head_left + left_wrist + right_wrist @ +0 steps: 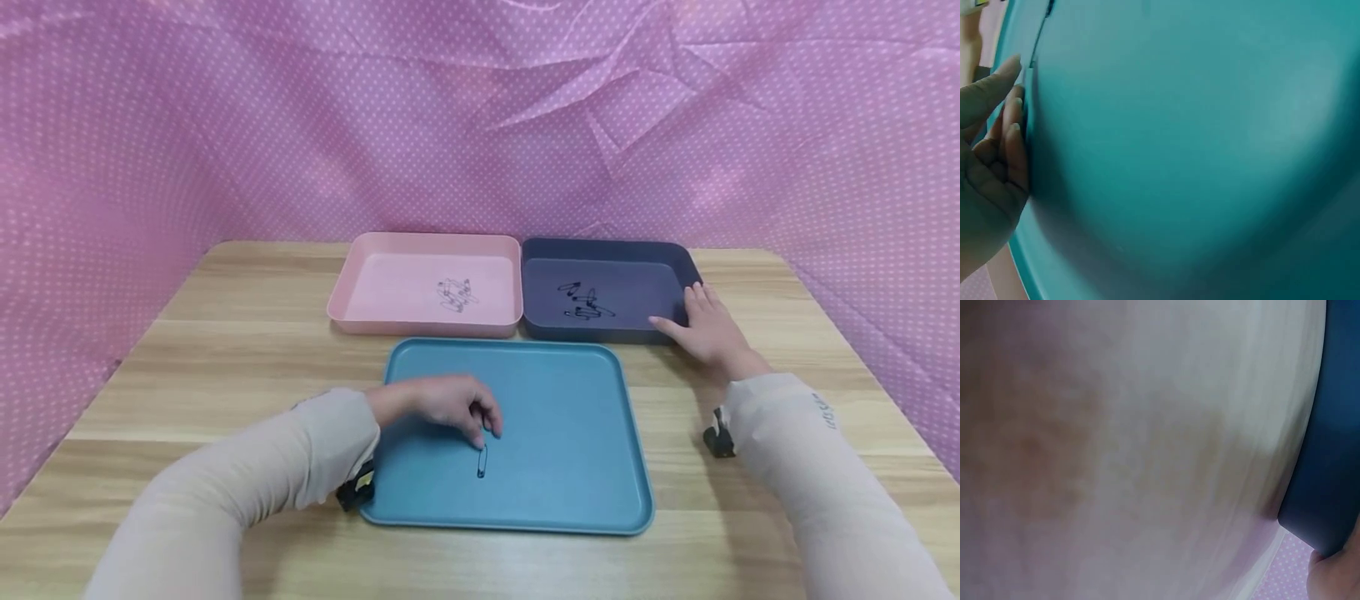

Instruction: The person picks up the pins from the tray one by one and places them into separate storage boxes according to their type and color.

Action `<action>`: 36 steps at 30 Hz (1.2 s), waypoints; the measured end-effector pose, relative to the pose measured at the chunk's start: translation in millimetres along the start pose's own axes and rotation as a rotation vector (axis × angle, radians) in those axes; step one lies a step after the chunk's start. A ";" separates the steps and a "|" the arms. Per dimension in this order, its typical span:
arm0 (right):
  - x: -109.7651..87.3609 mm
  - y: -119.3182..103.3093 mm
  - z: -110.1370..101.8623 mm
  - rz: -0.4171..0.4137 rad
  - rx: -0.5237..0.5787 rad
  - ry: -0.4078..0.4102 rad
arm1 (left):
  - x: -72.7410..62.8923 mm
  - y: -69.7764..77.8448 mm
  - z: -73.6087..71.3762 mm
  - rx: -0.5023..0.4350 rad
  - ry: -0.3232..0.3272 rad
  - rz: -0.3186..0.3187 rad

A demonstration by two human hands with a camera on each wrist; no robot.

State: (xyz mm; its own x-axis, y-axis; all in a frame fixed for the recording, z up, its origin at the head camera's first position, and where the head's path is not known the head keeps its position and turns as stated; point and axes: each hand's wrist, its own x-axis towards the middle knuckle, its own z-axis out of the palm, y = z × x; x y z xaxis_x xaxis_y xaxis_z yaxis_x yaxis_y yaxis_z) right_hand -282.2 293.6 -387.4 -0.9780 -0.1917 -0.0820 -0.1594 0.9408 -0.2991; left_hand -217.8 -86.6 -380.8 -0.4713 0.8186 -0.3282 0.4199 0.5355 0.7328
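My left hand [453,404] is over the blue tray [555,433], thumb and fingers apart and pointing down. Its thumb tip comes right to the upper end of a dark safety pin [482,461] lying on that tray. In the left wrist view, the safety pin [1040,37] sits just past the thumb tip, and the other fingers [1015,147] reach to the tray's surface. My right hand [708,329] rests at the front right corner of the navy tray [637,283], fingers along its rim. Several black safety pins [587,310] lie inside that navy tray.
A pink tray [405,279] with several silvery safety pins [454,294] stands left of the navy one, side by side. Both are behind the blue tray on a wooden table [247,350]. Pink dotted cloth [480,125] hangs around the back and sides.
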 end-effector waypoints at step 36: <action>-1.2 -1.5 -1.0 0.002 -0.009 0.001 | 6.8 2.8 -13.5 -0.104 0.174 0.057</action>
State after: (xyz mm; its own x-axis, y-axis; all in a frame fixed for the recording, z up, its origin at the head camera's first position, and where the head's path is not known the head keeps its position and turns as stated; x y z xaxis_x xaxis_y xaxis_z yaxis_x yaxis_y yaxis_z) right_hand -280.9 292.7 -385.9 -0.9784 -0.1898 -0.0817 -0.1587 0.9435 -0.2909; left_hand -230.3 -82.3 -372.9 -0.5797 0.7939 -0.1836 0.3718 0.4582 0.8074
